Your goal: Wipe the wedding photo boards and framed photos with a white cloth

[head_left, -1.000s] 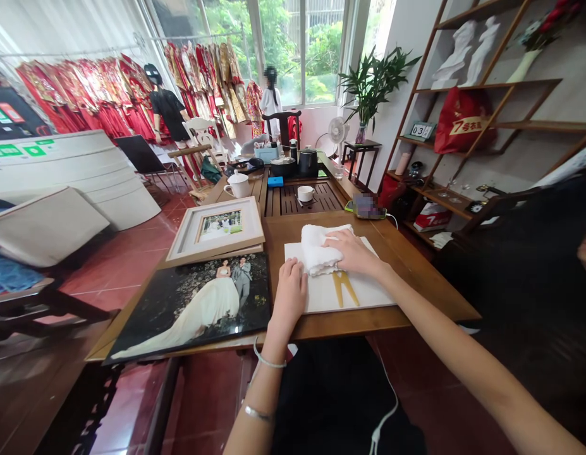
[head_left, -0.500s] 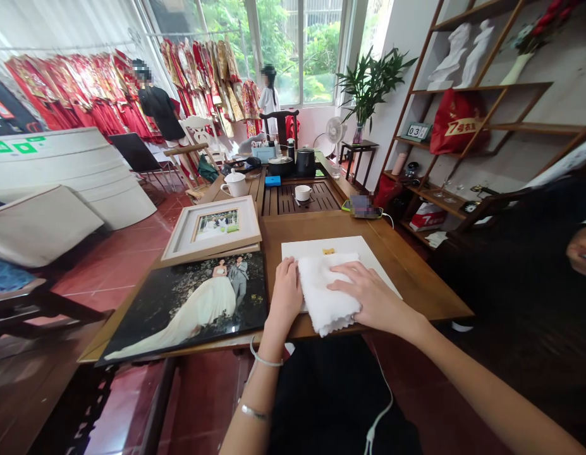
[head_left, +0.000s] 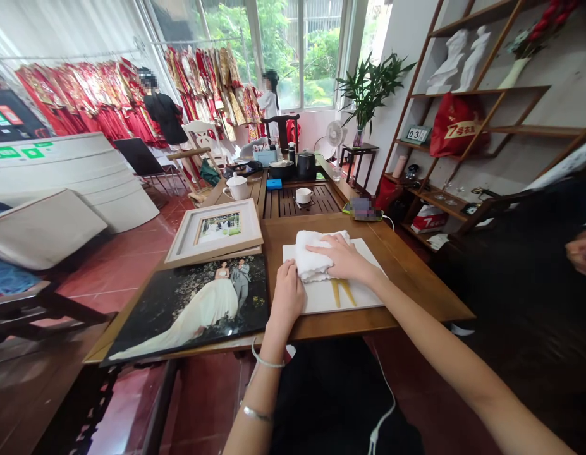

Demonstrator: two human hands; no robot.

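A folded white towel [head_left: 316,246] lies over the far part of a flat white board [head_left: 316,300], with my right hand [head_left: 342,256] spread on top and pressing it down. Two tapering yellow strips [head_left: 342,294] show on the board, just in front of the towel. My left hand [head_left: 287,287] grips the board's left edge with curled fingers, close beside the towel. To its left lies a large glossy wedding photo panel [head_left: 193,309]. Behind that panel, a pale wooden picture frame [head_left: 212,256] holds a smaller photo.
On the wooden table [head_left: 416,297] stand a lidded white mug [head_left: 237,188], a white cup [head_left: 303,196] on a slatted tea tray and a phone [head_left: 366,208] with a cable. Someone's hand [head_left: 581,256] shows at the right edge. Two people stand near clothing racks.
My right hand has pushed the towel away from me to the board's far part, uncovering the yellow strips in front. My left hand stays at the board's left edge.
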